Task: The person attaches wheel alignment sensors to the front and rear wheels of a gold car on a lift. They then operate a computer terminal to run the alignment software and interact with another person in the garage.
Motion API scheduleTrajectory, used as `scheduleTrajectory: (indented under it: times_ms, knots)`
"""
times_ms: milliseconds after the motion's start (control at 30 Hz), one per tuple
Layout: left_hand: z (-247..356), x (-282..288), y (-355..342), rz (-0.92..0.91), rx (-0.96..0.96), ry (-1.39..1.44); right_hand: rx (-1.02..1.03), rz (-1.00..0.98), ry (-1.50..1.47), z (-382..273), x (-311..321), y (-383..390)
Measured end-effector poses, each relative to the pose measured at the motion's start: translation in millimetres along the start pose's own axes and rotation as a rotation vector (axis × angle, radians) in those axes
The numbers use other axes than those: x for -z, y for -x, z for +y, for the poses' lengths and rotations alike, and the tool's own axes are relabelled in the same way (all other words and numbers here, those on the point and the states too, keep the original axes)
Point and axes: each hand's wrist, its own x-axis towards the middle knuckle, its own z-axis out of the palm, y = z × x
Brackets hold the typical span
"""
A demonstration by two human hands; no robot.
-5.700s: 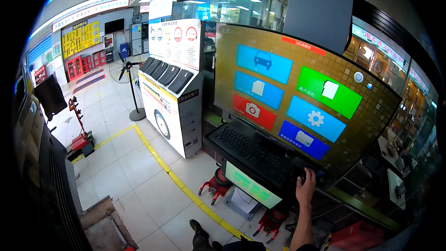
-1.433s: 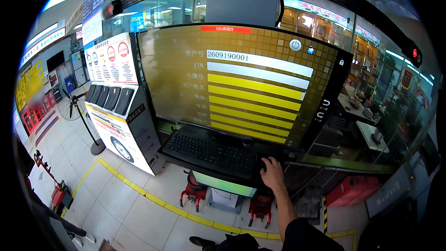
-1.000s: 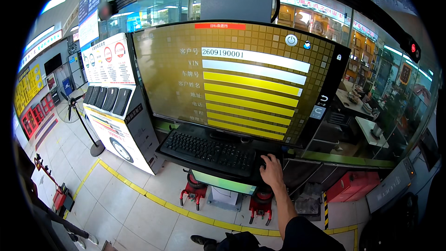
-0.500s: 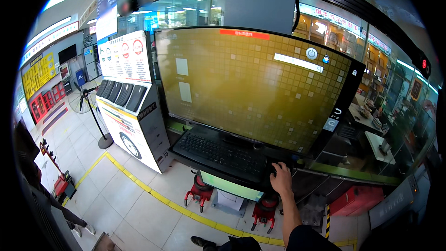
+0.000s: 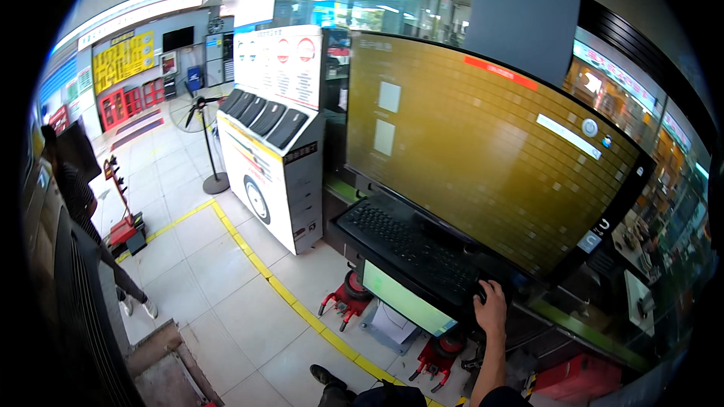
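Note:
My right hand (image 5: 492, 306) lies over a dark computer mouse, fingers curled round it, at the right end of a black shelf. The hand covers most of the mouse. A black keyboard (image 5: 411, 243) sits on the same shelf, left of the hand. Above them stands a large monitor (image 5: 483, 151), its screen olive yellow with a red bar at the top and a white search box at the right. Below the keyboard, a smaller screen (image 5: 407, 300) glows pale green. My left hand is out of view.
Left of the monitor stands a white display stand (image 5: 280, 158) with black tread samples. Beyond it are a floor fan (image 5: 215, 182) and a red wheeled jack (image 5: 124, 230). Another person (image 5: 79, 196) stands at the far left. Red-framed jacks (image 5: 434, 362) sit under the shelf, near a red box (image 5: 577, 377).
My view has turned left, so the monitor and stand sit further right in the picture, and more of the person at left shows. My right hand stays at the mouse.

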Motion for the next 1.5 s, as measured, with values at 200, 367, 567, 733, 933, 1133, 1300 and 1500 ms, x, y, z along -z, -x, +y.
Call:
scheduleTrajectory:
  times_ms: [200, 367, 567, 733, 933, 1133, 1300, 1500]
  knots:
    - [12.9, -17.6, 5.1, -0.004, 0.56, 0.709, 0.013, -0.007, 0.012, -3.5, -2.3, -1.2]
    - [39.4, -11.5, 15.0, 0.082, 0.831, 1.482, 0.01, -0.015, 0.028, -7.4, -1.1, -0.7]
    - [57.3, -6.5, 9.0, 0.074, 0.999, 1.337, 0.031, 0.001, 0.031, -3.6, -2.7, -1.0]
    - [69.1, -1.8, 6.2, 0.121, 1.065, 1.295, 0.046, 0.013, 0.056, 1.0, -5.8, -2.3]
    - [57.0, -0.7, 26.5, 0.118, 0.717, 1.499, 0.04, 0.004, 0.041, -1.0, -3.6, -1.4]
    - [51.3, -12.4, 42.1, 0.181, 0.449, 1.391, 0.052, 0.005, 0.043, 0.3, -3.5, -1.7]
    - [70.1, 0.0, 25.1, 0.044, 0.918, 1.292, 0.026, -0.005, 0.034, -7.3, -2.8, -1.5]
    - [69.2, 8.8, 20.3, 0.047, 0.915, 1.298, 0.015, -0.005, 0.039, -0.2, -2.9, -0.6]
